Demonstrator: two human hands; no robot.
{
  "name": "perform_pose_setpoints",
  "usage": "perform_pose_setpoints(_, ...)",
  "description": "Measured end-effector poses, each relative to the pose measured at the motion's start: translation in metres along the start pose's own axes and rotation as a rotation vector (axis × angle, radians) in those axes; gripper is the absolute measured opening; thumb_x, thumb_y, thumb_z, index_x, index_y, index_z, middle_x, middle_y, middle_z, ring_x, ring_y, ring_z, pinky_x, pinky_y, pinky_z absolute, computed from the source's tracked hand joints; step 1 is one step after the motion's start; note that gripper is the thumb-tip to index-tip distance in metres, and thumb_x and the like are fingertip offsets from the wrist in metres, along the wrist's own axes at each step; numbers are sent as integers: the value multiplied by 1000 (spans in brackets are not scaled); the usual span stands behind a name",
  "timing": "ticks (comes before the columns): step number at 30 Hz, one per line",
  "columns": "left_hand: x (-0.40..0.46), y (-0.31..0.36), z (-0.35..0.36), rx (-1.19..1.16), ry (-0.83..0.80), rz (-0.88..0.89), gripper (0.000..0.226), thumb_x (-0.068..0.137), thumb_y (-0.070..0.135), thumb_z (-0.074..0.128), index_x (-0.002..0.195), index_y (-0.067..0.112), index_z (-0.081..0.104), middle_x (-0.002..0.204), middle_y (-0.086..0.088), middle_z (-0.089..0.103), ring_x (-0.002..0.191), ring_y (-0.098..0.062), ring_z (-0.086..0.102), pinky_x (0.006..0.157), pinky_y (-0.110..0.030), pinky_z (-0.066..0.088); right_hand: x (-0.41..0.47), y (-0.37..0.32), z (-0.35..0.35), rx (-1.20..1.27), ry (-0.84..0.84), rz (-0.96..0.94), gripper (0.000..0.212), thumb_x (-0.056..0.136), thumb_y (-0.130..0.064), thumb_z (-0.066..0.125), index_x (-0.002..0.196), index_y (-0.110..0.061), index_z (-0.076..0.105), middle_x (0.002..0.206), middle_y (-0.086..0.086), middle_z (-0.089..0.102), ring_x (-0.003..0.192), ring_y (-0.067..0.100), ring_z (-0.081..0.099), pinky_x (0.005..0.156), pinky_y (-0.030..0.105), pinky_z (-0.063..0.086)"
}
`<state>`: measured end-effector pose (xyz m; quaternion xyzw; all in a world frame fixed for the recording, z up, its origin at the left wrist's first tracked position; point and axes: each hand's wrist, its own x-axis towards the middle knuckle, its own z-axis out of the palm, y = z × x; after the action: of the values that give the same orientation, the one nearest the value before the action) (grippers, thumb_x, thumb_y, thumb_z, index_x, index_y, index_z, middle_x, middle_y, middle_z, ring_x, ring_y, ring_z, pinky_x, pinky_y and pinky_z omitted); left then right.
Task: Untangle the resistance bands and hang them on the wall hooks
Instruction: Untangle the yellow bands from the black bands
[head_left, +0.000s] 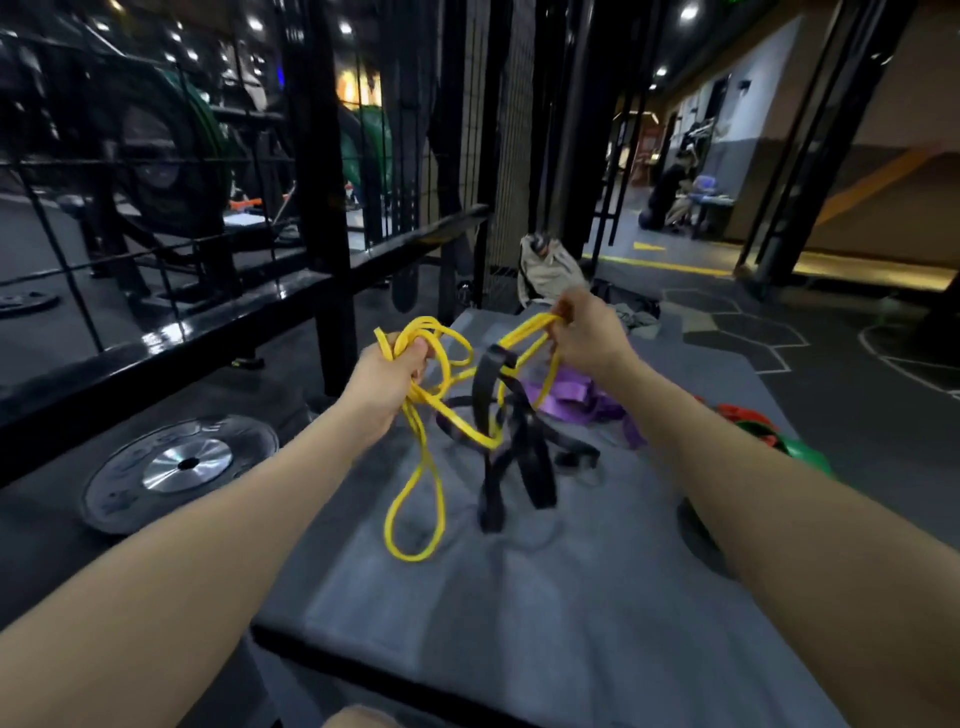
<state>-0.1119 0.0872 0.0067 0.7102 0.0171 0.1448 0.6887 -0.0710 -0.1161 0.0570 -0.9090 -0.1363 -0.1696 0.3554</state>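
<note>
- Your left hand (387, 376) and right hand (582, 332) both clench the yellow band (415, 512), lifted above the grey mat (519, 597).
- It's threaded through the black band (537, 478); nothing is hung yet.

A grey mat (519, 597) carries tangled black bands (535, 467), purple bands (576, 400) and a yellow loop (415, 514).

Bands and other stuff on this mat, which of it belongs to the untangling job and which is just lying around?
Part of the job:
yellow band, gripped by left hand and right hand
black band, tangled with it
purple band
red and green bands

Lying about:
weight plate
beige bag
</note>
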Motion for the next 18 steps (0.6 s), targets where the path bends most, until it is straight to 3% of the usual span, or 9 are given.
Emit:
perform_pose_setpoints(2,6,12,-2,48,24,37,36,97,17,44,61,16,50,61,-6,45,61,-23,41,60,-36,37,8,-6,-17,-35,88,-1,5,92,-3,44,92,-7,46,93,24,61,87,39,61,76,50,52)
perform_pose_setpoints(4,9,20,-6,127,64,64,37,97,19,44,61,18,51,60,-5,45,60,-21,42,63,-37,39,11,-10,-33,-32,157,-5,15,93,-3,41,102,-5,53,98,18,59,99,38,60,85,47,51)
perform_pose_setpoints(7,9,23,-5,190,89,66,37,97,21,43,61,19,54,58,-3,45,56,-20,41,61,-35,37,3,-10,-42,-69,123,10,14,92,-2,43,87,-3,56,82,13,58,89,37,60,66,34,53)
perform_pose_setpoints(11,-1,18,7,228,17,51,37,95,17,48,59,19,56,59,-3,51,59,-18,45,61,-31,39,-9,-5,-34,-43,52,72,26,90,2,43,66,-6,51,65,12,54,64,28,55,64,43,51)
perform_pose_setpoints(14,-10,20,25,105,-36,23,30,92,11,53,63,17,56,56,-1,50,56,-14,43,54,-26,36,-18,-5,-23,-90,-39,107,36,87,-3,49,53,-13,48,54,3,53,57,20,51,57,30,44)
perform_pose_setpoints(18,-22,24,52,11,-215,-18,20,83,-2,63,72,15,59,56,10,62,55,-1,56,53,-12,45,-29,-10,-7,-124,-130,161,31,83,-7,53,53,-4,51,55,12,55,52,24,48,54,31,40)
